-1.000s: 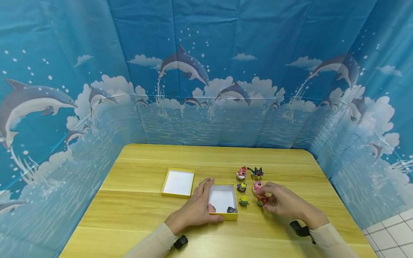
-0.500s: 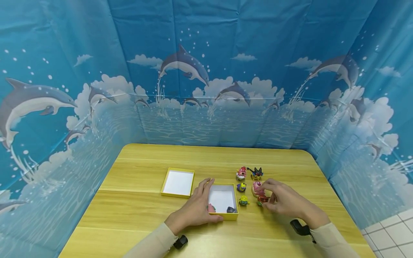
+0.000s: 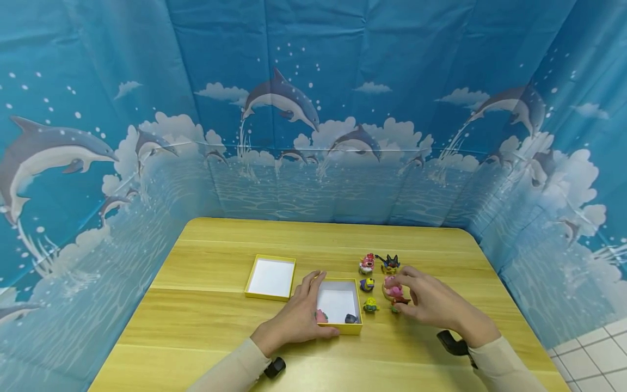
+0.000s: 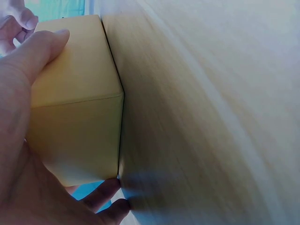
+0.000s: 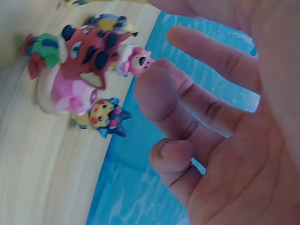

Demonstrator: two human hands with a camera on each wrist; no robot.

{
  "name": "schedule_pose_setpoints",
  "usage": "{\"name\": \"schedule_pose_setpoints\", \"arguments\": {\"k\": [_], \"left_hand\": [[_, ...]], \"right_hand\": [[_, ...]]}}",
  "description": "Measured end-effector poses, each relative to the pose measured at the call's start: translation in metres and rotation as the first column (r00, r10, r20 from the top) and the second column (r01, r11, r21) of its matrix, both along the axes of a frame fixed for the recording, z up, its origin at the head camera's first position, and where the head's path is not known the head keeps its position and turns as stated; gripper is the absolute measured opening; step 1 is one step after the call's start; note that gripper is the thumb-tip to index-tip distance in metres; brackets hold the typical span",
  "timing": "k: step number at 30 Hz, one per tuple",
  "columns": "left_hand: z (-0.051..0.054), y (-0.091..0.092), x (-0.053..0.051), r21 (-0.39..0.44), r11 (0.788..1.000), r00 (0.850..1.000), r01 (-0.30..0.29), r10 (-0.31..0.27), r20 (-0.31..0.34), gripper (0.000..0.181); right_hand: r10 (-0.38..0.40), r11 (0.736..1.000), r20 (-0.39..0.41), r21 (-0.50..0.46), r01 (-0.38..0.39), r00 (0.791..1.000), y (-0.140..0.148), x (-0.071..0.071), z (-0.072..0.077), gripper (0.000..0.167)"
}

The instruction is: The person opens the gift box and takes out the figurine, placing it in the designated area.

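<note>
My left hand (image 3: 294, 321) grips the yellow box (image 3: 349, 329), thumb on its front wall and fingers along its left side. Inside the box lie a pink figurine (image 3: 320, 316) and a dark grey figurine (image 3: 350, 318). My right hand (image 3: 431, 299) hovers over a red fox figurine (image 5: 86, 49) and a pink figurine (image 5: 70, 93). The right wrist view shows its fingers loosely bent, apart from the figurines and holding nothing. In the head view, this hand partly covers the fox figurine.
Left of the box lies a white-lined yellow lid (image 3: 270, 277). Right of it stand a yellow figurine (image 3: 370, 305), a purple-and-yellow one (image 3: 367, 285), a pink-and-white one (image 3: 366, 264) and a black-eared one (image 3: 390, 264). A dolphin-print curtain (image 3: 313, 185) borders the table.
My right hand has shifted slightly up and away from the red fox figurine, its fingertips now above the pink figurine. My left hand and the box have stayed put.
</note>
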State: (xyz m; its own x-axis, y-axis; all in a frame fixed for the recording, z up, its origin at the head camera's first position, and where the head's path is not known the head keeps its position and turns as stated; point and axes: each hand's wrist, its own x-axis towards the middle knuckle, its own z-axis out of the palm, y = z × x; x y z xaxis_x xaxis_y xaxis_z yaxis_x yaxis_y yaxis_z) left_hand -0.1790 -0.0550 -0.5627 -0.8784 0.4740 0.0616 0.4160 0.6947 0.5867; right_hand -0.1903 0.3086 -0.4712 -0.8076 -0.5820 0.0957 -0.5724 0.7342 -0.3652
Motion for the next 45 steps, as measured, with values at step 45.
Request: {"name": "schedule_pose_setpoints", "arguments": {"k": [45], "left_hand": [[0.004,-0.002,-0.001,-0.011,1.0,0.999,0.016,-0.016,-0.028,0.136]], "right_hand": [[0.349,0.917,0.067,0.178,-0.356,0.935,-0.114,-0.025,0.001,0.009]]}}
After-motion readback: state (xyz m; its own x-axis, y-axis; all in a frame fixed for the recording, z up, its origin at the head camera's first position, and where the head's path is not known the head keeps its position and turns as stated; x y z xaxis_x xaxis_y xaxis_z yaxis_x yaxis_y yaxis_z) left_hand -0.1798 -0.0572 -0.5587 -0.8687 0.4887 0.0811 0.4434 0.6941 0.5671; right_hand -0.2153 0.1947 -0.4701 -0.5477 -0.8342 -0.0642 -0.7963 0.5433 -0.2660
